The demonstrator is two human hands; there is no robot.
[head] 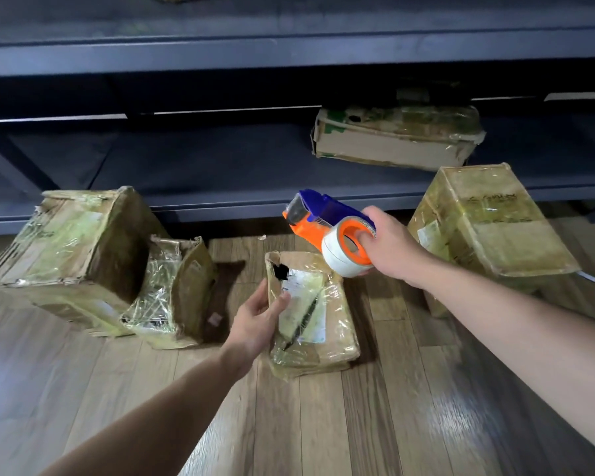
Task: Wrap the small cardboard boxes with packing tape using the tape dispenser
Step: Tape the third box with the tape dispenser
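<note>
A small worn cardboard box (318, 324), partly covered in clear tape and torn at its far left corner, lies flat on the wooden floor in the middle. My left hand (258, 316) touches the box's left edge with relaxed, slightly bent fingers. My right hand (390, 243) grips an orange and blue tape dispenser (323, 223) with a white tape roll (346, 250), held in the air just above the box's far right corner.
Two taped boxes (79, 255) (176, 293) lean together at the left. A taller taped box (488, 228) stands at the right. Another box (395, 139) lies on the low shelf of a dark blue rack (289, 49) behind.
</note>
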